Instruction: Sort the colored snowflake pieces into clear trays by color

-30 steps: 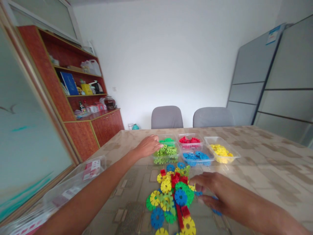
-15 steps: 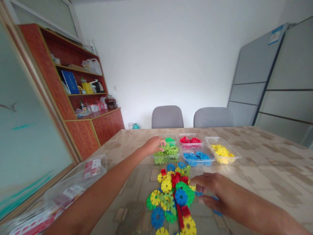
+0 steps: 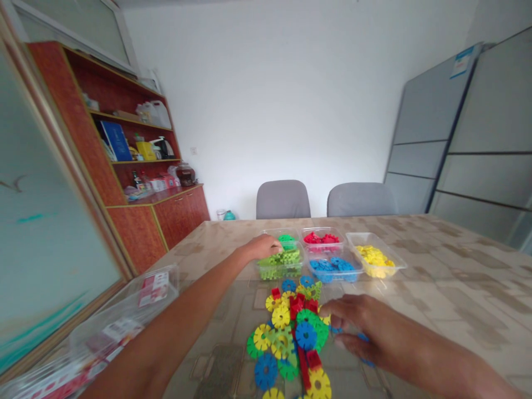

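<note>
Fingers of my left hand [image 3: 261,247] are reaching over the near-left corner of the green tray [image 3: 279,265], curled loosely at its rim; I cannot tell whether anything is pinched between them. My right hand [image 3: 361,327] is lying flat and spread, gripping nothing, on the table [image 3: 457,293] just right of the pile of plastic discs [image 3: 291,338], which is sitting well short of that tray. Blue discs [image 3: 366,350] are peeking from under my palm. Dragging that palm could be scattering the pile; nudging the tray could be shoving it into the blue tray [image 3: 334,267] beside it.
</note>
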A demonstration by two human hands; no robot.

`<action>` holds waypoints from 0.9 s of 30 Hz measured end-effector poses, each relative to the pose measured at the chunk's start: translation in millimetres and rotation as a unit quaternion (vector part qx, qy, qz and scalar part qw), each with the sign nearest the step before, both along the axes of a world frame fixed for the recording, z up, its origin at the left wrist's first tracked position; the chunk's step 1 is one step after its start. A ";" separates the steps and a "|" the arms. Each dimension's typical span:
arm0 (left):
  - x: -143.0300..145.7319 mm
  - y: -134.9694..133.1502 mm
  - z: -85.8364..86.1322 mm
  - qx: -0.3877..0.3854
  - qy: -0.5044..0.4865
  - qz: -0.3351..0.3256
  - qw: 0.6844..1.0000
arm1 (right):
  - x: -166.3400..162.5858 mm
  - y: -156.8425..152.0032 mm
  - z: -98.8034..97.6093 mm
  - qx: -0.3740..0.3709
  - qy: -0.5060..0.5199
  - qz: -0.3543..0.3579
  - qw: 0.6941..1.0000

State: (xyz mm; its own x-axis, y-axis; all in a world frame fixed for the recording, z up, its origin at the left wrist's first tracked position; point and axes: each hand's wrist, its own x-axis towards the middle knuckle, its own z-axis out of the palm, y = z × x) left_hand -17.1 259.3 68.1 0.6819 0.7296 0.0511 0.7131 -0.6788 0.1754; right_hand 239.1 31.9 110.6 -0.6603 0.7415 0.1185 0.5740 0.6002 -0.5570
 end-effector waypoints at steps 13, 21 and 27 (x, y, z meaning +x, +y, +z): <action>10.9 -0.1 -6.2 -0.001 -0.045 0.065 0.997 | 0.2 2.0 -6.0 0.012 -0.017 -0.008 1.000; -1.8 0.0 12.7 0.019 -0.066 0.074 0.995 | -0.2 0.6 1.2 0.006 -0.010 0.006 1.000; -12.1 -10.8 12.9 0.027 -0.052 0.014 0.998 | -2.8 -0.1 0.6 -0.007 -0.003 0.005 1.000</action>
